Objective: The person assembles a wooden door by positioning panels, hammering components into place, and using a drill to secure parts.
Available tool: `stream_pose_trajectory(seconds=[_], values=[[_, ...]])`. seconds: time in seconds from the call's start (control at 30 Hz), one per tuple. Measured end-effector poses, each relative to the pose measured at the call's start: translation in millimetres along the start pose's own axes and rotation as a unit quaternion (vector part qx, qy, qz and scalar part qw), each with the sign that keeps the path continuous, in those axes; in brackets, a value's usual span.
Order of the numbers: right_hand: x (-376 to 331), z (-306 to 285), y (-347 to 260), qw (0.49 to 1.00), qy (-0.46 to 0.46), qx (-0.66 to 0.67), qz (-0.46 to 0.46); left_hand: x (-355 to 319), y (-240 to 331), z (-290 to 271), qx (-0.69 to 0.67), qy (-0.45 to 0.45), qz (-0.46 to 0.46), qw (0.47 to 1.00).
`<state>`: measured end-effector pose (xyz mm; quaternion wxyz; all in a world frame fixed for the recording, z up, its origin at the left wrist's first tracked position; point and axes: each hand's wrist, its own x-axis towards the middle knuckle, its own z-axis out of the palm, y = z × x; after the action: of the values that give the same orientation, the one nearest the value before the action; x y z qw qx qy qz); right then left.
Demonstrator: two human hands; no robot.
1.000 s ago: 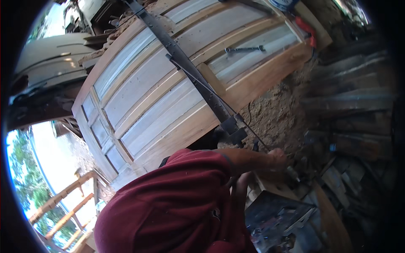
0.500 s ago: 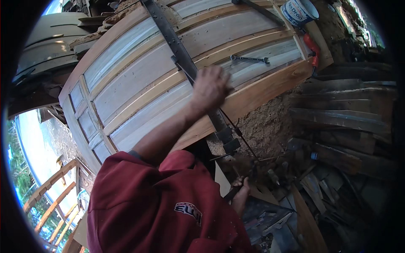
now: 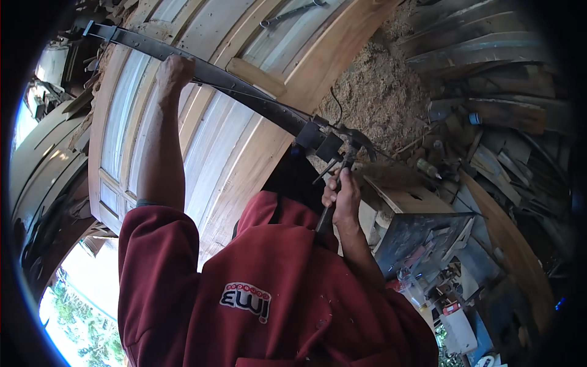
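Observation:
A panelled wooden door point(image 3: 214, 116) lies under a long dark metal bar clamp point(image 3: 244, 92) that crosses it. My left hand point(image 3: 175, 70) is closed around the bar, partway toward its far end. In my right hand point(image 3: 343, 194) is a hammer point(image 3: 349, 156), gripped by its dark handle with the head up. The hammer head stands beside the clamp's near jaw and screw end; whether they touch I cannot tell. A short wooden block point(image 3: 255, 77) lies on the door along the bar.
A combination spanner point(image 3: 293, 13) rests on the door. Beyond its right edge are a sawdust heap point(image 3: 379, 85) and stacked boards point(image 3: 477, 61). A metal-sided box point(image 3: 422, 235) with scraps stands at lower right. A long plank point(image 3: 507, 238) lies beyond it.
The view has turned and shifted. My left hand has moved along the bar toward its far end and grips it. My right hand has brought the hammer up beside the clamp's near jaw.

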<state>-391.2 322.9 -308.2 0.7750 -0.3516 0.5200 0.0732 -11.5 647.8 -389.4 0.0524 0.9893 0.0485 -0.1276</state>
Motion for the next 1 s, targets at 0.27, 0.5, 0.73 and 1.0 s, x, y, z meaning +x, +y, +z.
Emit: stream_pose_trajectory(seconds=[0.27,0.5,0.73,1.0], values=[[15.9,-41.2,11.1,0.961,0.166,0.186,-0.12,-2.8,6.6,-13.3,0.024,-0.089,-0.019,0.996],[-4.7,44.6,13.2,0.999,-0.016,-0.03,0.02,4.5,-12.3,3.8,0.011,-0.078,-0.012,0.997],[14.9,-35.9,6.0,0.973,0.08,0.187,-0.107,-8.8,8.6,-14.5,-0.007,-0.039,0.023,0.999],[0.2,31.4,13.7,1.0,-0.002,-0.001,-0.01,3.0,-24.6,6.5,-0.027,-0.018,0.04,0.999]])
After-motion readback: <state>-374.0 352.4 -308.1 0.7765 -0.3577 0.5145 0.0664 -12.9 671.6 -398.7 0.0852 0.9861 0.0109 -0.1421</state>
